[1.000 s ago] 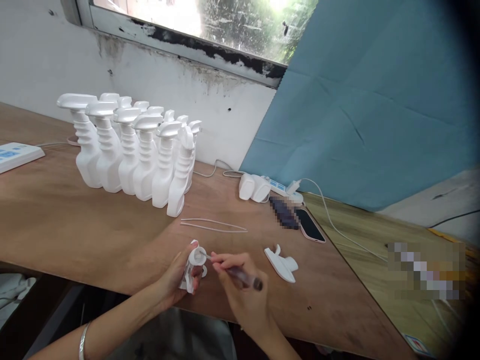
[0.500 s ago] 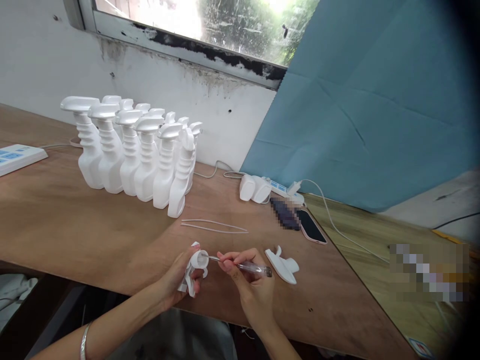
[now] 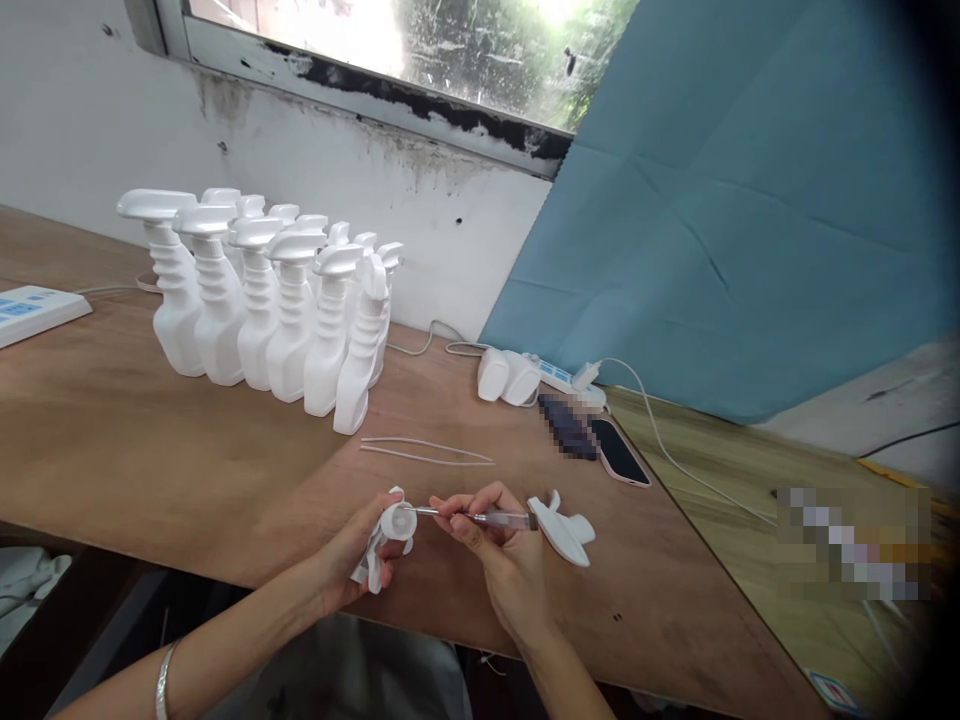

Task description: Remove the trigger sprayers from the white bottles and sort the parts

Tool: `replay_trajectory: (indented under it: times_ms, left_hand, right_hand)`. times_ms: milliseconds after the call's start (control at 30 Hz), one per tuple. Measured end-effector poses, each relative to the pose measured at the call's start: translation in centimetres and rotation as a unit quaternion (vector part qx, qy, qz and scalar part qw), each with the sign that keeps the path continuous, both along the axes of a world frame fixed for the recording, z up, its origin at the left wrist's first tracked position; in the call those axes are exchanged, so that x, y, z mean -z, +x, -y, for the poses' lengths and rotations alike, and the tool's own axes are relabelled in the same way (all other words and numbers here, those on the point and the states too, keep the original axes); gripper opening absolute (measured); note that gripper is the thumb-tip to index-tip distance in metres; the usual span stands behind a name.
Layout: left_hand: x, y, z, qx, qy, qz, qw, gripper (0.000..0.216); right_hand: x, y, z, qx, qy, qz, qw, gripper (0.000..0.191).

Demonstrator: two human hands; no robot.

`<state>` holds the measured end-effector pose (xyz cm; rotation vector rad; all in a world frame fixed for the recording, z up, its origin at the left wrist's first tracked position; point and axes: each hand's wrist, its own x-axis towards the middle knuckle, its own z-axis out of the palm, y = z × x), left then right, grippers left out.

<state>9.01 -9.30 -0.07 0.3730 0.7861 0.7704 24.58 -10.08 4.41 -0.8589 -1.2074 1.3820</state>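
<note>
My left hand (image 3: 349, 555) is closed round a small white plastic sprayer head (image 3: 386, 533), held just above the near edge of the wooden table (image 3: 112, 440). My right hand (image 3: 502, 560) pinches a thin screwdriver (image 3: 480, 517) with a clear handle. It lies almost level, and its metal tip touches the round end of the sprayer head. A second white sprayer part (image 3: 564, 530) lies on the table just right of my right hand.
Several white trigger spray bottles (image 3: 262, 300) stand in rows at the back left. Two thin white tubes (image 3: 427, 450) lie mid-table. A phone (image 3: 619, 450), white chargers (image 3: 510, 377) and a power strip (image 3: 37, 310) sit further back. A blue sheet (image 3: 735, 220) hangs at the right.
My right hand has rotated the screwdriver from pointing down-right to nearly level, its handle end now up beside the loose sprayer part. My left hand stays on the sprayer head.
</note>
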Motion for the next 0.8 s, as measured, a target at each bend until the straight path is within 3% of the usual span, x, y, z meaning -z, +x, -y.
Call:
replay_trajectory:
  times_ms: [167, 300, 400, 500, 633, 800]
  left_hand:
    - [-1.3, -0.7, -1.9, 0.064, -0.049, 0.009, 0.997, 0.043]
    - [-3.3, -1.2, -6.3, 0.136, -0.025, 0.020, 0.990, 0.036]
    - [-4.0, -1.1, -10.0, 0.198, -0.017, 0.011, 0.980, 0.035]
    - [-3.5, -0.4, -12.3, 0.232, 0.008, -0.002, 0.973, 0.035]
    - [-1.9, 0.3, -12.9, 0.265, 0.025, -0.029, 0.964, 0.038]
    - [-1.2, 0.0, -12.5, 0.261, 0.065, -0.083, 0.960, 0.038]
  right_hand:
    - [-1.7, 0.8, -1.8, -0.028, 0.020, 0.051, 0.998, 0.025]
    - [-3.1, 1.2, -4.5, -0.025, 0.077, 0.045, 0.996, 0.027]
    - [-2.6, 1.3, -6.5, 0.018, 0.109, 0.015, 0.994, 0.029]
    - [-0.8, 1.6, -8.0, 0.066, 0.111, -0.028, 0.991, 0.029]
    - [1.4, 2.3, -8.6, 0.080, 0.068, -0.061, 0.993, 0.032]
    - [1.3, 2.5, -8.0, 0.050, 0.102, -0.008, 0.993, 0.028]
